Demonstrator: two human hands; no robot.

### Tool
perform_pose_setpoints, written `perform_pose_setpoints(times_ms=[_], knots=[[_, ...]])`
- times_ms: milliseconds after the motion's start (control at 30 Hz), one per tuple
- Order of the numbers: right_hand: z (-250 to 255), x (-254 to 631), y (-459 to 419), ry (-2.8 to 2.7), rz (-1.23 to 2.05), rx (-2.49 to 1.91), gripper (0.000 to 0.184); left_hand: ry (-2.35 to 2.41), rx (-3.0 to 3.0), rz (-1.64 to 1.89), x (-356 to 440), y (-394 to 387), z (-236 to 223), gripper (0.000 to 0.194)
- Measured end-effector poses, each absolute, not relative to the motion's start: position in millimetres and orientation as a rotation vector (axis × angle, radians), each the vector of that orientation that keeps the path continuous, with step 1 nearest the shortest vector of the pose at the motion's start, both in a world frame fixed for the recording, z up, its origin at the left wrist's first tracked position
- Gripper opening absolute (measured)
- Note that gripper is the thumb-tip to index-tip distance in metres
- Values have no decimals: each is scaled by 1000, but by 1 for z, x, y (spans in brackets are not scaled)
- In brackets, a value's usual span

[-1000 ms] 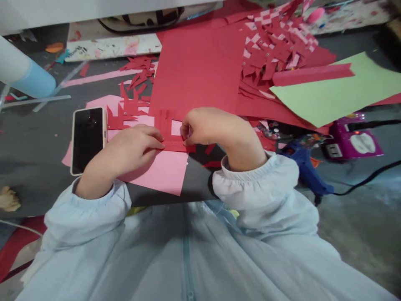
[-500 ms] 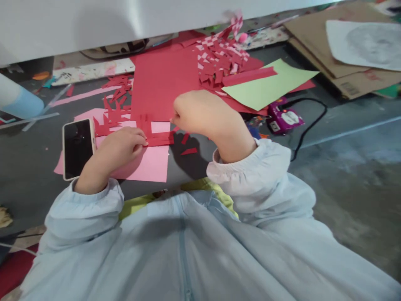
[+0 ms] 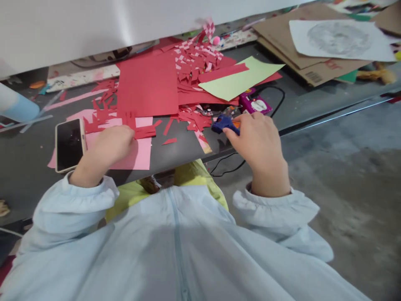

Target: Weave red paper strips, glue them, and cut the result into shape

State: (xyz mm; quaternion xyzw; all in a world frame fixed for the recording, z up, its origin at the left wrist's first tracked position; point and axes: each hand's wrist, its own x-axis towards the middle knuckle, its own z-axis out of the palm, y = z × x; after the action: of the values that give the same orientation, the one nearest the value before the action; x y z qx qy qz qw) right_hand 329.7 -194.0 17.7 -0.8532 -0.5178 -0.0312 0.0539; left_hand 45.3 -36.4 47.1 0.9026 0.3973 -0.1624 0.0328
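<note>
My left hand (image 3: 114, 144) is closed over the left part of some red paper strips (image 3: 145, 131), its fingertips mostly hidden. Under these strips lies a pink paper sheet (image 3: 142, 156). At the table's front edge, my right hand (image 3: 260, 140) has its thumb against a blue glue gun (image 3: 224, 124) with a bit of orange showing. The other fingers curl round its far side, partly out of sight. A phone (image 3: 69, 144) lies left of my left hand, overlapping the pink paper.
Behind the hands lie a large red sheet (image 3: 148, 85), red and pink checkered scraps (image 3: 200, 56) and a pale green sheet (image 3: 242, 79). A purple box (image 3: 255, 101) with a black cord (image 3: 283, 98) sits beyond my right hand. Cardboard (image 3: 313, 75) occupies the back right.
My right hand has moved right, away from the red strips, to the blue glue gun. My left hand stays at the strips, fingers more curled. The view has shifted right.
</note>
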Motion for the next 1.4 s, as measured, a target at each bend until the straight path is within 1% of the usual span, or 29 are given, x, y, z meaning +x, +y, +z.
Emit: perform_pose_setpoints(times_ms=[67, 200, 300, 433, 533, 700, 933, 1033, 1167, 1200, 1333, 1400], knots=[[12, 339, -197, -1554, -115, -2618, 43, 1356, 2796, -678, 54, -41, 53, 32], [7, 346, -193, -1587, -17, -2702, 45, 1354, 2844, -703, 65, -44, 59, 27], [5, 350, -188, -1631, 34, -2697, 45, 1389, 2809, -746, 65, -41, 57, 29], [3, 357, -184, -1741, 82, -2633, 39, 1385, 2728, -642, 57, -34, 52, 35], [4, 363, -185, -1803, 83, -2586, 35, 1363, 2716, -584, 50, -33, 50, 35], [4, 365, -198, -1737, 87, -2479, 40, 1362, 2702, -469, 44, -36, 47, 36], [3, 353, -213, -1511, 218, -2138, 41, 1405, 2739, -389, 41, -34, 38, 37], [3, 345, -210, -1390, 364, -1970, 36, 1465, 2755, -305, 45, -36, 34, 35], [8, 334, -202, -1207, 596, -1814, 14, 1527, 2716, -299, 52, -37, 34, 32], [9, 331, -201, -1180, 633, -1786, 12, 1543, 2697, -307, 53, -37, 35, 30], [14, 321, -194, -1143, 745, -1728, 26, 1537, 2656, -298, 53, -35, 39, 30], [14, 316, -191, -1151, 789, -1735, 30, 1516, 2660, -286, 52, -34, 39, 31]])
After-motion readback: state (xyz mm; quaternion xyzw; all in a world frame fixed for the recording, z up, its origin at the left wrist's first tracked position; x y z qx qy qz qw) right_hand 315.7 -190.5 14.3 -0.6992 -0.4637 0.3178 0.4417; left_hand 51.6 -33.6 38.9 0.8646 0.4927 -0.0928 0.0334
